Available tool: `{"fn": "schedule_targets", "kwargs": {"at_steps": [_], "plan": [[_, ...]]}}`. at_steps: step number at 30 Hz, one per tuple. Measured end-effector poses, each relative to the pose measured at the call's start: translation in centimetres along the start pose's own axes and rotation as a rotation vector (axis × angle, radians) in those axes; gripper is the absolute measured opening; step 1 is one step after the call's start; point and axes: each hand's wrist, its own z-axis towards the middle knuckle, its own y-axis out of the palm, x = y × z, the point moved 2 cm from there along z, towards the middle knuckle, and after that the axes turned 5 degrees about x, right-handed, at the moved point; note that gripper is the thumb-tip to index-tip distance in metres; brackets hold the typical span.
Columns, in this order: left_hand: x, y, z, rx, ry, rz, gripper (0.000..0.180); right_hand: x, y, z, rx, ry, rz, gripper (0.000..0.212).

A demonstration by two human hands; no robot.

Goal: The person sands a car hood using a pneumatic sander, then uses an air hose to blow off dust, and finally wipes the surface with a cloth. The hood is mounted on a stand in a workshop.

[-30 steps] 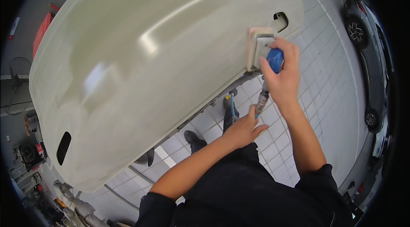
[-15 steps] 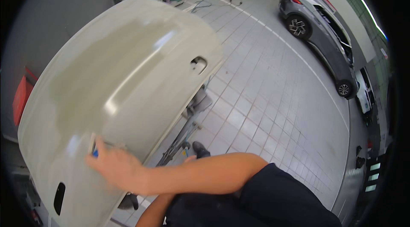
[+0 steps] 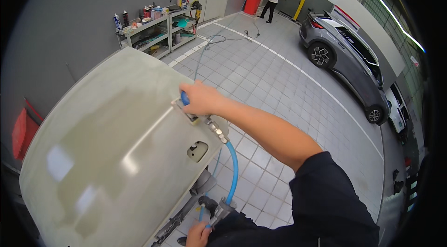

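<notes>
A pale car hood [image 3: 158, 163], with a darker olive patch across its middle, fills the left of the view. My right hand [image 3: 202, 100] is closed round a blue air sander [image 3: 185, 98], whose flat square pad lies against the hood near its far right edge. From the sander a metal coupling [image 3: 216, 130] leads to a light-blue air hose [image 3: 233, 172], which curves down towards me. Low in the view, my left hand [image 3: 199, 235] is closed on the hose beside a grey cylindrical fitting [image 3: 225, 210]. A cut-out opening [image 3: 197, 151] sits near the hood's right edge.
Beyond the hood stands a shelf cart [image 3: 149, 28] with cans and bottles. A thin hose and cable [image 3: 219, 38] trail over the tiled floor [image 3: 270, 93]. Another person [image 3: 272, 3] stands by a red bin [image 3: 253, 3]. At right is a grey car [image 3: 344, 56].
My right hand has carried the sander from the hood's near left part to its far right edge. The view has shifted, bringing my left hand and the blue hose into sight.
</notes>
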Motion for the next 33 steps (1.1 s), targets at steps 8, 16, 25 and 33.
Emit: {"fn": "schedule_targets", "kwargs": {"at_steps": [8, 16, 25, 33], "plan": [[18.8, -9.6, -2.3, 0.267, 0.077, -0.087, 0.025, -10.9, 4.8, -0.4, 0.055, -0.345, 0.134, 0.042], [17.0, -12.0, -2.1, 0.308, 0.033, -0.217, 0.019, -0.1, -0.1, 5.5, 0.098, 0.122, -0.125, 0.051], [13.1, -16.8, -10.2, 0.304, 0.185, -0.254, 0.027, -24.4, 5.5, -4.6, 0.017, -0.465, -0.044, 0.039], [12.6, -15.4, -9.0, 0.116, 0.223, -0.370, 0.032, -38.3, 12.0, -8.6, -0.141, -0.849, 0.136, 0.030]]}}
